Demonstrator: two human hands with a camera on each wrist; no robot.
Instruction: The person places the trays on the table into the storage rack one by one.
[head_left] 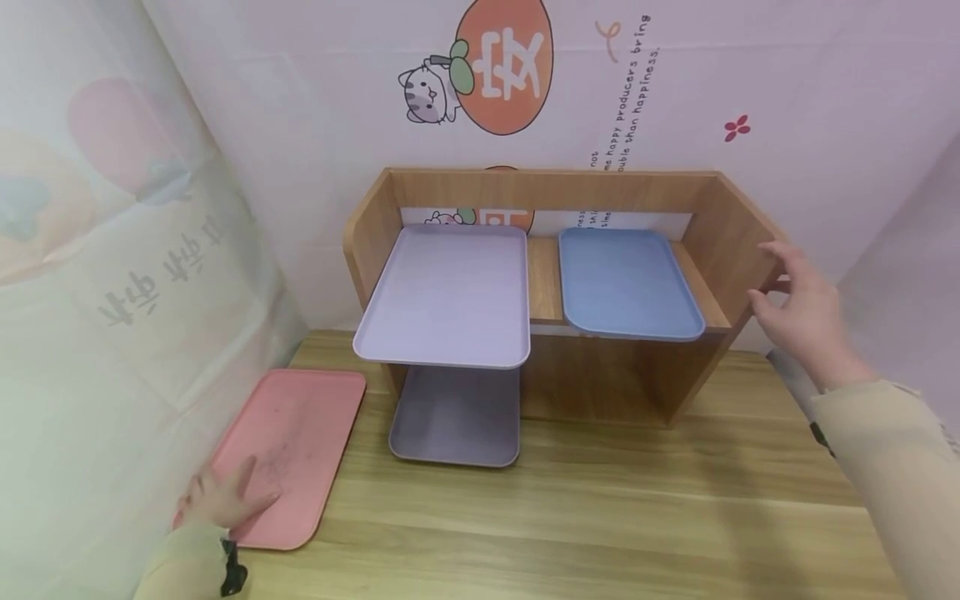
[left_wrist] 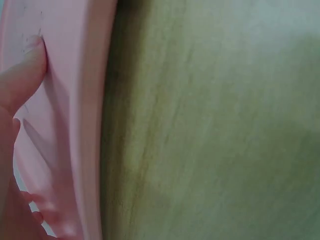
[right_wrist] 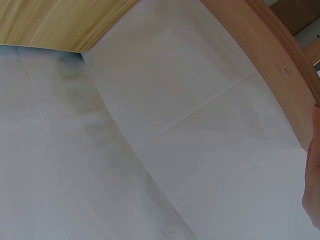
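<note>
On the table at the left lies a pink tray (head_left: 315, 442) with dark scuff marks. My left hand (head_left: 225, 496) rests at its lower left edge with thumb and fingers spread. The left wrist view shows the thumb (left_wrist: 27, 72) on the tray's surface. My right hand (head_left: 806, 308) is at the right side panel of a wooden shelf (head_left: 600, 379), its fingertips overlapping the panel's edge and thumb and fingers apart. On the shelf's upper board sit a lavender tray (head_left: 450, 296) and a blue tray (head_left: 630, 283). Both jut out at the front.
Below the lavender tray, a grey-purple tray (head_left: 457, 417) lies on the table (head_left: 600, 508), partly inside the shelf's lower space. A printed cloth (head_left: 322, 142) hangs behind the shelf. White cloth (head_left: 90, 358) also closes in the left side.
</note>
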